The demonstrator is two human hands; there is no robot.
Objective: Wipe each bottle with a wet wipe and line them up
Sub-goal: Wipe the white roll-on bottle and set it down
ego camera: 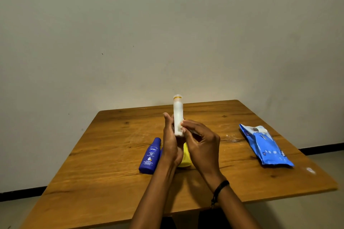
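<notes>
A slim white cylindrical bottle (pixel 178 115) with a thin yellow ring near its top stands upright above the glossy, knotted wooden table (pixel 111 163). The left hand (pixel 171 145) is clamped round its lower end. The right hand (pixel 201 143) closes its fingers against the bottle's base; whether they pinch a wipe is hard to tell. Left of the white bottle, a smooth dark-blue Nivea bottle (pixel 150 156) lies flat; below it a yellow bottle (pixel 185 160) is mostly hidden by the hands. Right of it lies a crinkly blue wipes pack (pixel 266 147).
</notes>
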